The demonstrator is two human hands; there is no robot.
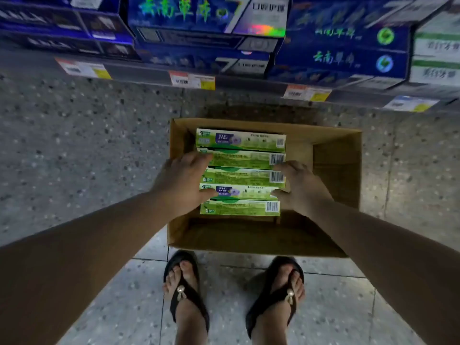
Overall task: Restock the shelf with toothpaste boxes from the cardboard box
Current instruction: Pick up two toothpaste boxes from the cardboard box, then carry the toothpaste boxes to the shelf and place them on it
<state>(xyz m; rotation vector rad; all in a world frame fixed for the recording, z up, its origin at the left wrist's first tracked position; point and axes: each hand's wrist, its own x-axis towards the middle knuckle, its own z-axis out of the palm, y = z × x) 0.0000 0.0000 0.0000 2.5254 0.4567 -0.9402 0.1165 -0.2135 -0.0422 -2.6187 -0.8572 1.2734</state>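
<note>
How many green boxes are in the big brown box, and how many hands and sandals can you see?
Green toothpaste boxes in the cardboard box: 5
Hands, left hand and right hand: 2
Sandals: 2
Cardboard box: 1
Total: 10

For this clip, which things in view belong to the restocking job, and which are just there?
Part of the job:
green toothpaste boxes
cardboard box
shelf
left hand
right hand

Just there:
blue boxes already on the shelf
price tags
sandals
speckled floor
</note>
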